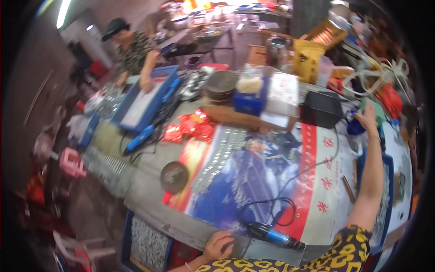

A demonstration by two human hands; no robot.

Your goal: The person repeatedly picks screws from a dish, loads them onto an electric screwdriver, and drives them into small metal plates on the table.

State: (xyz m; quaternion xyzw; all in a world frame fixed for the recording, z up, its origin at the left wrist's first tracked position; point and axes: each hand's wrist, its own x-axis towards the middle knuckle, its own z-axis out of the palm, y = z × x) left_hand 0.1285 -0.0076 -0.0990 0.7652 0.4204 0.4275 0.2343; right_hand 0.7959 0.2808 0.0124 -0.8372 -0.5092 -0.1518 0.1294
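My right arm stretches to the far right of the table. My right hand [368,117] lies at a green object [378,111], fingers extended and thumb apart; blur hides whether it touches it. A dark blue thing [355,124] sits just left of the thumb. Near the front edge, my left hand [219,245] rests with loosely bent, parted fingers and nothing visible in them. To its right lies a blue and black corded power screwdriver [276,236]. Rows of small metal parts [221,158] lie on a printed poster [244,190] covering the table.
A round dark dish [174,177], red packets [192,127], a cardboard tray of boxes [253,119] and a black box [322,109] stand on the table. Blue bins of small parts [147,242] [387,190] flank me. A person [136,52] works across at a blue tray [145,97].
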